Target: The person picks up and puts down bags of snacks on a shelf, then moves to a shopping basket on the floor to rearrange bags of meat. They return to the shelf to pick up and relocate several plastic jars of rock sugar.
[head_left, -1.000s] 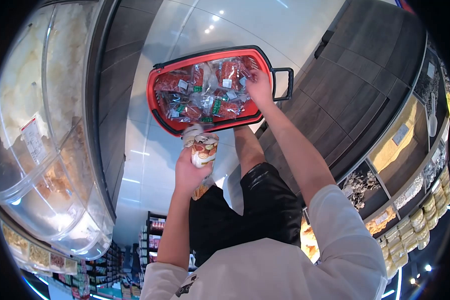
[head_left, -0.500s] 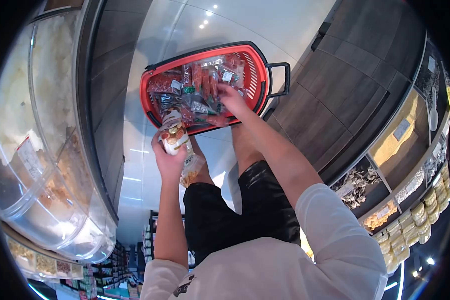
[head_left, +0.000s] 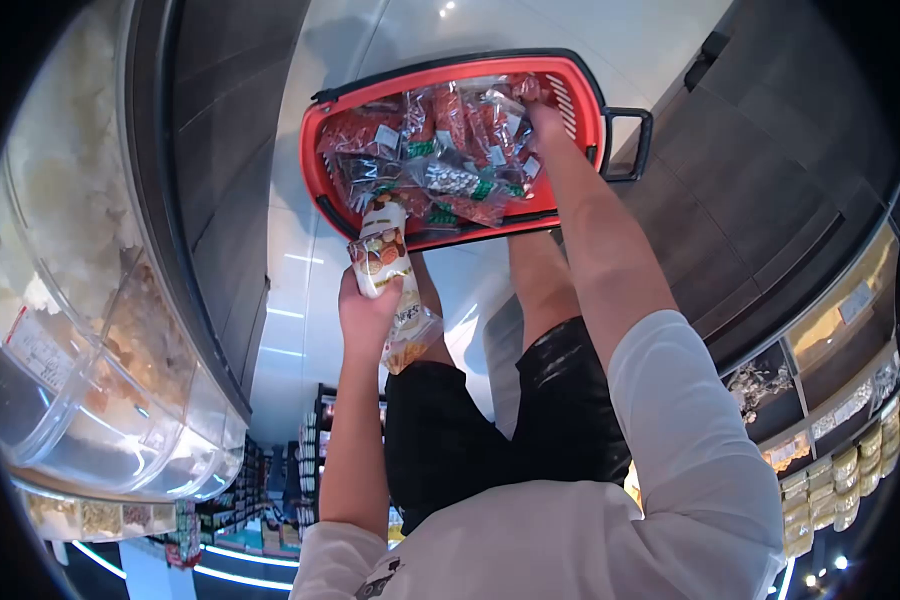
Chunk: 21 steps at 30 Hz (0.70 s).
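Note:
My left hand (head_left: 372,305) is wrapped around a white printed food bag (head_left: 378,262) with pictures of round food on it. The bag's clear lower end shows tan pieces inside, and its top reaches over the near-left rim of a red shopping basket (head_left: 312,165). Inside the basket, my right hand (head_left: 544,122) is at the right end, its fingers closed at a red-filled plastic packet (head_left: 528,88); the fingertips are partly hidden. Several clear packets with red contents (head_left: 452,112) fill the basket, some with white labels. A packet with white-and-dark pieces (head_left: 452,178) lies on top in the middle.
The basket's black handle (head_left: 646,145) sticks out to the right. Pale tiled floor (head_left: 295,290) runs between dark wood-look shelf bases. Clear food bins (head_left: 120,400) curve along the left. On the right are open bins of dried goods (head_left: 762,385) and stacked yellowish packs (head_left: 840,480).
The view has shifted, so the basket appears higher and farther right. My right hand has moved toward the basket's right end. My left hand still holds the printed bag.

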### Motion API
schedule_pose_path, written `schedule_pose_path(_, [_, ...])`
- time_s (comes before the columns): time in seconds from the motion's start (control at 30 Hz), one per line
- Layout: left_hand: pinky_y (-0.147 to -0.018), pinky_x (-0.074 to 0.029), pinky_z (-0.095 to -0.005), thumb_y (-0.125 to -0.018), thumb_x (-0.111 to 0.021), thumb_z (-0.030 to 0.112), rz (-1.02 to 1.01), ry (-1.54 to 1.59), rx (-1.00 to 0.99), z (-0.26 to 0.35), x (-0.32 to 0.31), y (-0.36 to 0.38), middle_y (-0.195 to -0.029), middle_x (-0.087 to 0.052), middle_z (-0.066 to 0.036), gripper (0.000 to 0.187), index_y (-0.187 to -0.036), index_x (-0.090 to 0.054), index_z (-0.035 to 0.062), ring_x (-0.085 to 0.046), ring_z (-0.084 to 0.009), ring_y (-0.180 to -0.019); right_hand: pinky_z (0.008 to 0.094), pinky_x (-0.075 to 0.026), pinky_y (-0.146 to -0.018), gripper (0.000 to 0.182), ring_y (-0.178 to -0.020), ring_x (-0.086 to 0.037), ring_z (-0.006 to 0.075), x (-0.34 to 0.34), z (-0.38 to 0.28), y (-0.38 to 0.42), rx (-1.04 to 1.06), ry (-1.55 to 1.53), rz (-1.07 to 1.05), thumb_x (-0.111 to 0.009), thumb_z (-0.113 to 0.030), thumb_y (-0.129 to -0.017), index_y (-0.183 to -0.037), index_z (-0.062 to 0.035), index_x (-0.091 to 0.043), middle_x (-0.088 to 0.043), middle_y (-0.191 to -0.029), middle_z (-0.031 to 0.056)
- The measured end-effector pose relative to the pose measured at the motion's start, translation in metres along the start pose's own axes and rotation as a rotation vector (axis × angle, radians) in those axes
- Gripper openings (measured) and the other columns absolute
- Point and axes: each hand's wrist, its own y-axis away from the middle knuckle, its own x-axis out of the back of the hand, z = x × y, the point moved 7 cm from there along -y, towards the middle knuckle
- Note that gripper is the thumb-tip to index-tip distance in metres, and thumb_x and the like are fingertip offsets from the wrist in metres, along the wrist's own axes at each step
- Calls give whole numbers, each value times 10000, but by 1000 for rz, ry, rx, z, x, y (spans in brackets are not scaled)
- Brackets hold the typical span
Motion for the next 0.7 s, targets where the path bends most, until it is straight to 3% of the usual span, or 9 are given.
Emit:
schedule_pose_path(0.07, [-862, -535, -350, -767, -816, 171, -1, -13, 4, -4, 2, 0, -1072, -700, -168, 541, -1192, -582, -68, -682, -232, -951, 446, -527, -859, 475, -963, -659, 288, 4, 0, 8, 57, 18, 62, -595, -404, -985, -1322, -70, -605, -711, -1087, 157])
schedule_pose_path(0.17, [-856, -537, -346, -770, -816, 185, -10, -8, 5, -1, -1, 2, -1051, -706, -161, 521, -1171, -596, -64, -685, -231, -937, 421, -531, -909, 449, -1074, -675, 335, 13, -21, 20, 314, 366, 88, -639, -418, -934, -1143, -29, -720, -701, -1138, 237])
schedule_pose_path(0.23, [-853, -537, -346, -772, -816, 195, -13, 2, 5, 3, -2, 3, -1035, -709, -157, 508, -1158, -605, -60, -687, -233, -931, 453, -526, -930, 379, -1070, -676, 370, 19, -37, 28, 458, 836, 158, -641, -397, -922, -1094, -76, -747, -703, -1140, 222])
schedule_pose_path(0.3, [-847, -536, -341, -779, -812, 215, -41, -56, 71, 1, -4, 1, -1012, -714, -154, 483, -1128, -619, -57, -688, -226, -923, 451, -524, -955, 419, -1068, -678, 377, 24, -37, 32, 397, 1015, 156, -661, -437, -899, -1073, -67, -750, -698, -1126, 232])
schedule_pose_path(0.37, [-843, -536, -348, -773, -816, 246, -38, -63, 81, 12, -4, 1, -1012, -716, -166, 504, -1121, -622, -61, -692, -243, -927, 438, -527, -960, 479, -1081, -677, 374, 29, -37, 64, 37, 783, 151, -694, -433, -876, -1105, -13, -725, -688, -1130, 258])
schedule_pose_path(0.47, [-837, -537, -360, -787, -813, 291, -77, -160, 80, 12, -7, -6, -1055, -711, -193, 566, -1153, -605, -87, -692, -260, -942, 431, -531, -960, 465, -1097, -671, 374, 35, -2, 21, -83, 517, 73, -676, -366, -885, -1095, 48, -708, -684, -1124, 278])
schedule_pose_path(0.53, [-836, -537, -359, -787, -814, 291, -86, -166, 96, 19, -8, -7, -1052, -711, -191, 563, -1150, -606, -85, -692, -256, -938, 436, -533, -961, 433, -1113, -664, 376, 24, -13, 13, 223, 1029, -38, -630, -277, -898, -1159, 66, -665, -674, -1164, 274])
schedule_pose_path(0.63, [-837, -537, -362, -778, -815, 287, -113, -163, 132, 17, -11, -6, -1040, -713, -192, 549, -1136, -612, -77, -694, -269, -941, 433, -523, -979, 426, -1138, -654, 372, 4, -25, 16, 361, 1311, -111, -615, -206, -885, -1224, 52, -622, -653, -1224, 269])
schedule_pose_path(0.7, [-839, -537, -366, -770, -815, 283, -133, -147, 137, 5, -16, -3, -1031, -715, -194, 538, -1124, -616, -69, -696, -287, -948, 436, -526, -939, 431, -1054, -687, 379, 8, -19, -6, 419, 1204, -2, -702, -226, -842, -1206, 0, -652, -698, -1134, 249])
